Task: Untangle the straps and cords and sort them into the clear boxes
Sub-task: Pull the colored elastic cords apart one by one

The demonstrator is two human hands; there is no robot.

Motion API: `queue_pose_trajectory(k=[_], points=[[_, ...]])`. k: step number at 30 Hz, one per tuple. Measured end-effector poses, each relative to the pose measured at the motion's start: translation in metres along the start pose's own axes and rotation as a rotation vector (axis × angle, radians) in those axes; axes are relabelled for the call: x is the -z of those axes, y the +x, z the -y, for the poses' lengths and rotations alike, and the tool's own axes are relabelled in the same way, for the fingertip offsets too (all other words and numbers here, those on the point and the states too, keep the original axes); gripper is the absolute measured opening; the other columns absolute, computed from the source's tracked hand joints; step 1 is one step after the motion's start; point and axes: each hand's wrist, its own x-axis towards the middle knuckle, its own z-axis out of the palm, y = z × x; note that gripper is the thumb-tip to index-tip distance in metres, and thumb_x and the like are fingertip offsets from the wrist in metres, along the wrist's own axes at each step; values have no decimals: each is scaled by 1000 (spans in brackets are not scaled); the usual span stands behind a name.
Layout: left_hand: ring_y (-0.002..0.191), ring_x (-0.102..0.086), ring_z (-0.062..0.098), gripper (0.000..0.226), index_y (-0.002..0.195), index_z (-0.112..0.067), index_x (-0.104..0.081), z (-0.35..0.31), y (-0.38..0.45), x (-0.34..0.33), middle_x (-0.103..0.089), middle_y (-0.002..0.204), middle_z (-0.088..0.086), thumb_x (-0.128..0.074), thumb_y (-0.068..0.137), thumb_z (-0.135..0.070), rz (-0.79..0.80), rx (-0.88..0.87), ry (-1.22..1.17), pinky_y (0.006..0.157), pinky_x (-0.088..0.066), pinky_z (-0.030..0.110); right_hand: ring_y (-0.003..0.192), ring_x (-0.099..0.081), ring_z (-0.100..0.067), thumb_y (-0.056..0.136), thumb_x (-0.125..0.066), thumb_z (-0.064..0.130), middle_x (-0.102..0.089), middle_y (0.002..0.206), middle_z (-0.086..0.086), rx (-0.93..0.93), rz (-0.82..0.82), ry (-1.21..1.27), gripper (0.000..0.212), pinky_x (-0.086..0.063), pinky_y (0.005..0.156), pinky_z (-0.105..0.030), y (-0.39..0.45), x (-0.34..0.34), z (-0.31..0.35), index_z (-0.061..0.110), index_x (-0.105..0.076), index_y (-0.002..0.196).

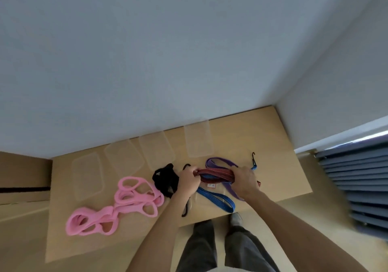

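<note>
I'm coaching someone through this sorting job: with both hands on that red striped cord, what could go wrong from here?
1. The left hand and right hand stretch the red striped cord while the blue cord and purple strap lie crossed around it, so pulling may tighten the tangle.
2. The hook on the blue cord could snap back if it is elastic.
3. Dragged cords might shove the clear boxes.

Matt light wood table (273, 137), clear frosted plastic boxes (198, 140), soft pink woven cloth strap (134, 200)
</note>
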Motion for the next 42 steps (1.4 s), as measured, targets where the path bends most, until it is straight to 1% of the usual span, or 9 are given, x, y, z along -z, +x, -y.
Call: queue_pose_trajectory(k=[6,9,13,17,24,28,32,38,42], points=[[107,-64,23,33,121,-12,-67,-4,6,7,-69,114,3,-51,93,-7,-43,23,57,91,-49,30,126,-47,-24,90,-62,51,-51,137,-1,16,-18,-133,62,-32,111,-39,6,-9,16,23,-42,142],[102,-64,24,31,114,-17,-70,-9,5,23,-71,107,5,-48,93,-9,-13,-1,92,91,-52,38,131,-43,-27,92,-62,37,-42,145,-6,5,33,-189,64,-28,115,-43,2,-1,23,19,-35,146],[122,-58,28,35,129,-5,-64,-17,2,44,-65,130,11,-50,97,-11,-84,-7,81,103,-44,34,125,-47,-26,87,-55,17,-51,137,-4,83,13,-147,47,-33,110,-40,0,15,36,21,-52,133],[125,-57,25,37,132,-2,-62,-22,-24,57,-63,135,10,-48,97,-7,-198,-46,65,107,-42,32,120,-51,-27,82,-54,7,-56,128,-3,214,-68,-7,47,-36,107,-37,-3,39,66,19,-60,127],[114,-61,16,32,123,-12,-67,1,-81,81,-68,124,2,-49,98,-7,-488,12,-92,95,-43,22,118,-54,-29,87,-58,11,-56,133,-10,491,-140,166,47,-41,103,-39,-27,66,140,12,-59,134],[110,-62,17,31,123,-13,-67,25,-108,101,-69,122,2,-51,98,-7,-618,74,-151,94,-49,27,122,-52,-29,89,-56,10,-53,137,-10,581,-93,178,47,-45,101,-40,-43,72,179,13,-57,136],[107,-62,15,30,121,-13,-68,59,-128,122,-70,119,1,-51,97,-7,-671,112,-139,85,-44,22,121,-53,-26,90,-55,9,-52,138,-7,631,-35,194,46,-48,96,-36,-55,64,218,13,-56,136],[109,-63,23,30,120,-7,-68,125,-150,152,-69,120,8,-50,96,-3,-671,163,-217,92,-50,32,114,-58,-25,93,-57,13,-57,131,-6,641,20,116,42,-47,91,-32,-61,28,279,17,-58,135],[117,-60,20,33,126,-9,-64,181,-159,180,-66,128,6,-50,97,-5,-631,219,-253,95,-46,27,114,-58,-25,94,-56,16,-59,130,-8,603,80,107,42,-46,91,-32,-58,-6,329,17,-57,135]])
